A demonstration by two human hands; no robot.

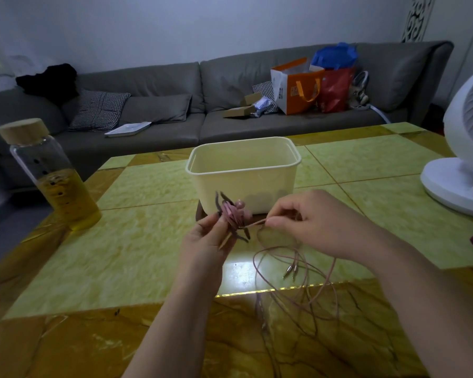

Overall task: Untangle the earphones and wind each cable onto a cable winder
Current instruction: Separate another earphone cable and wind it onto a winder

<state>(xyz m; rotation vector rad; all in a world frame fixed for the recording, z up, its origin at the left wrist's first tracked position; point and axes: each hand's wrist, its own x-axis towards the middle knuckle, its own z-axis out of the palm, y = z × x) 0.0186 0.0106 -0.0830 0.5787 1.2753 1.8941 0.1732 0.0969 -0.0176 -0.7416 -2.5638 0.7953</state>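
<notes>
Left hand (pixel 205 241), fingers pinching pink cable winder (pixel 234 214); right hand (pixel 311 222), fingers pinching cable (pixel 253 224)

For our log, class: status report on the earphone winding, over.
Left hand grips pink winder. Right hand pinches cable, taut to winder. Two plugs loose on table. Tub behind, not blocking.

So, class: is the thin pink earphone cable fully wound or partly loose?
Mostly loose: some turns sit on the pink winder, but long loops of cable lie on the yellow table.
</notes>
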